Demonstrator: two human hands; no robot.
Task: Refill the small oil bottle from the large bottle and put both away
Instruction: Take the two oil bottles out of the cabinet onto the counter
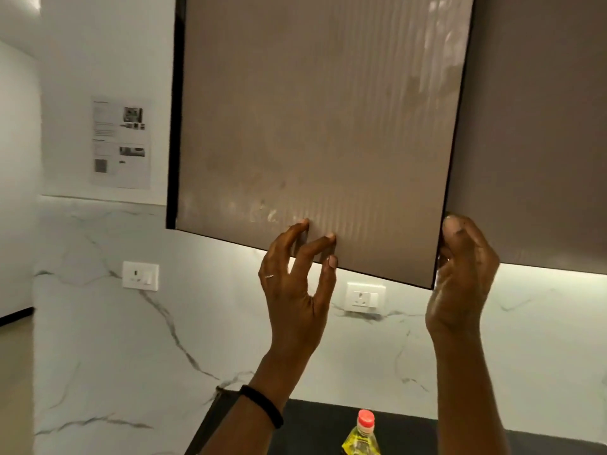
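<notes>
1. Your left grip (292, 290) grasps the cabinet door (312, 110) near its lower edge, with bent fingertips pressing the ribbed front and the thumb at the bottom rim.
2. Your right grip (460, 277) is clenched round the door's lower right corner, thumb on the front, fingers hidden behind the edge.
3. The oil bottle (363, 435), red-capped and holding yellow oil, stands on the dark worktop (410, 431) below, between your forearms. Neither grip touches it, and only its top shows.
</notes>
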